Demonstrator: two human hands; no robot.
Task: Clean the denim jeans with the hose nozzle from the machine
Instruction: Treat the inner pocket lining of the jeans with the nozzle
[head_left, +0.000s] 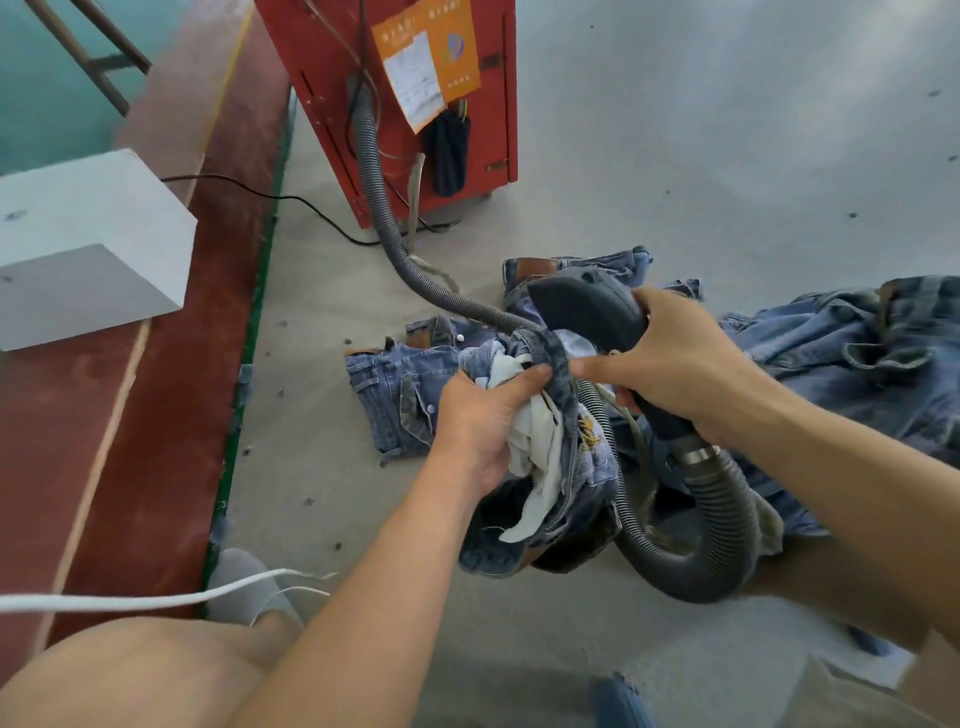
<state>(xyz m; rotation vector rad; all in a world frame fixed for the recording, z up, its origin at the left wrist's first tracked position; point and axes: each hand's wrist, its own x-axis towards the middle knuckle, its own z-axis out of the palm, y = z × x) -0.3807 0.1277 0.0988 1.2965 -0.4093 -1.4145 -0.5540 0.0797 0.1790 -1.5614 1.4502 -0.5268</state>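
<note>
Denim, faded blue, bunched in the left hand (480, 415) — a pair of blue denim jeans (550, 457) turned partly inside out, white pocket lining (535, 441) spilling between the fingers, fist closed tight around the cloth. Held up off the grey concrete floor (727, 156), lower part of the garment hanging down toward it.

Right hand (675, 364) wrapped around the dark grey plastic hose nozzle (587, 306), thumb stretched toward the denim, nozzle head pointing up and away, just above the gripped fabric. Ribbed grey flexible hose (727, 519) clamped to the nozzle's handle by a metal band, looping down under the right forearm, then back past the jeans to the red metal machine (415, 104) standing farther off on the floor.

Orange label (452, 47) with a white paper sheet (415, 78) stuck on the machine's side — print too blurred to read, no brand legible. Dark cloth pouch (449, 156) hanging below the label. Thin black cable (291, 200) trailing left from the machine.

More blue denim garments (857, 353) heaped on the floor to the right and behind the hands. White block (88, 244) on the red-painted strip at left; white cord (156, 603) across the lower left.
</note>
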